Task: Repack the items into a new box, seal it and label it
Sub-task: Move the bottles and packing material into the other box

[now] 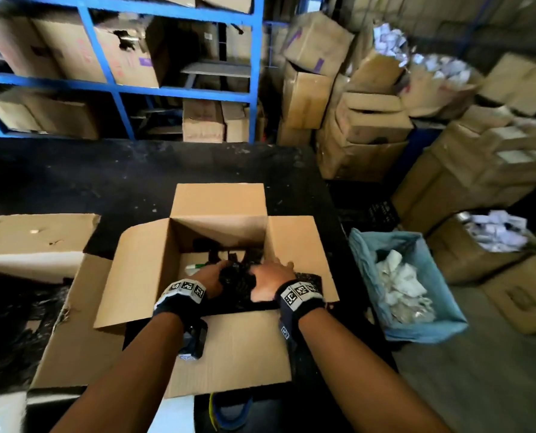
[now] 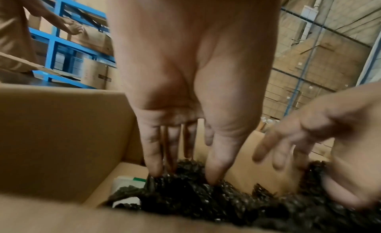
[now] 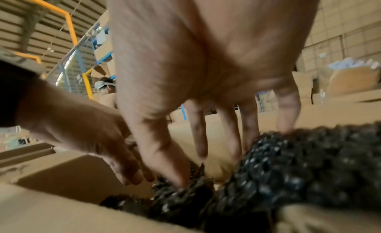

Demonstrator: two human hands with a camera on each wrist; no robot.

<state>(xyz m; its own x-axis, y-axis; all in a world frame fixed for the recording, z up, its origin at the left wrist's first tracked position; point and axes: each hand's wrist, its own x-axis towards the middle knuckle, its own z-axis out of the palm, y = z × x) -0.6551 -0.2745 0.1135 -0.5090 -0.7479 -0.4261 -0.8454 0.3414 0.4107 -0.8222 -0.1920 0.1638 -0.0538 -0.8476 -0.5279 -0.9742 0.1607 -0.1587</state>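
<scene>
An open cardboard box (image 1: 145, 270) stands on the black table with all its flaps folded out. Inside lies crumpled black bubble wrap (image 1: 238, 281) (image 2: 206, 202) (image 3: 299, 171), with a white and green item (image 1: 195, 268) (image 2: 129, 181) partly showing at its left. My left hand (image 1: 210, 276) (image 2: 183, 171) reaches into the box, its straight fingers and thumb pressing down on the wrap. Just to its right, my right hand (image 1: 270, 281) (image 3: 212, 160) presses the wrap with its fingers spread. What lies under the wrap is hidden.
A worn, torn box (image 1: 35, 242) and flattened cardboard (image 1: 76, 323) lie left of the open box. A blue-lined bin (image 1: 441, 276) holding white paper waste stands on the right. Blue shelving (image 1: 173, 89) and stacked cartons (image 1: 354, 120) fill the back. Another person (image 2: 14, 32) stands at the shelves.
</scene>
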